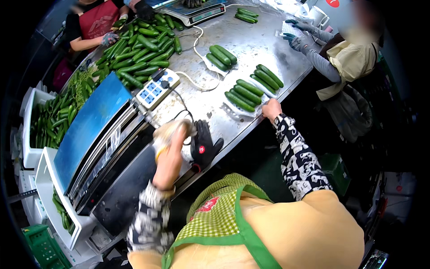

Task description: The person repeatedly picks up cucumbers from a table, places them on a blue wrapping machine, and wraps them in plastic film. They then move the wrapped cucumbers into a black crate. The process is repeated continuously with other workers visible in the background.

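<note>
My left hand, blurred, grips a whitish cloth-like thing with a yellow edge, above the front of the steel table. Just right of it lies a black work glove with a red dot. My right hand is at the table's front edge, beside a tray of cucumbers; its fingertips are hidden, so I cannot tell whether they hold anything. Behind that tray is a second group of cucumbers on a white tray. Farther back, another group of cucumbers rests on a tray.
A blue-topped wrapping machine stands at left, near a power strip. Cucumbers are heaped behind. A digital scale stands at the back. One co-worker handles produce; another's gloved hands hold wrap at right.
</note>
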